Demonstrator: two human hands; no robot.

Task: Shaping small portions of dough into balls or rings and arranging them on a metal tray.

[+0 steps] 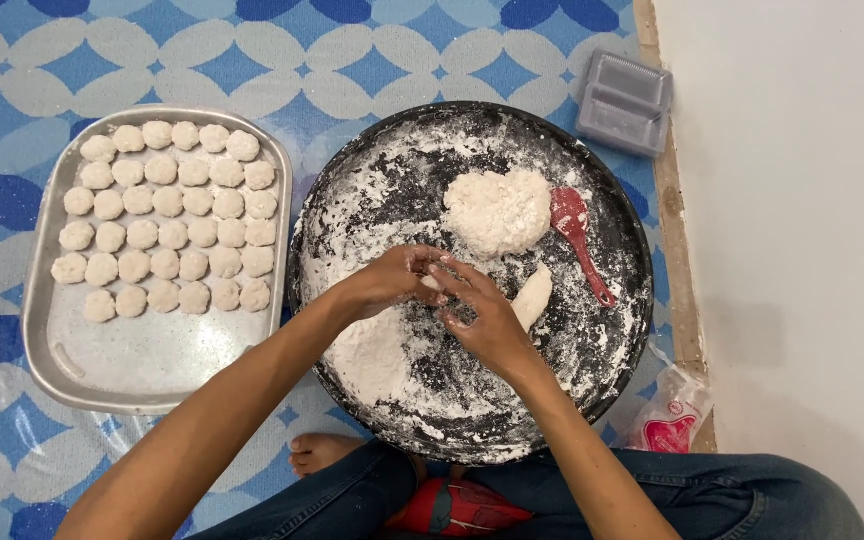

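My left hand [392, 278] and my right hand [480, 312] meet over the round black pan [612, 220], which is dusted with white flour. Together their fingers pinch a small white piece of dough [435, 283]. A large lump of coarse white dough [497, 210] lies in the pan just beyond my hands. Beside my right hand rests a long strip of dough [533, 296]. A mound of flour [372, 355] lies under my left wrist. A red spoon [578, 235] sits at the pan's right side.
A metal tray [157, 355] to the left holds several rows of small flattened dough rounds [167, 215]. A grey plastic mould [625, 100] lies beyond the pan. A plastic bag [672, 415] sits at the right, by the white floor. A blue and white patterned mat lies underneath.
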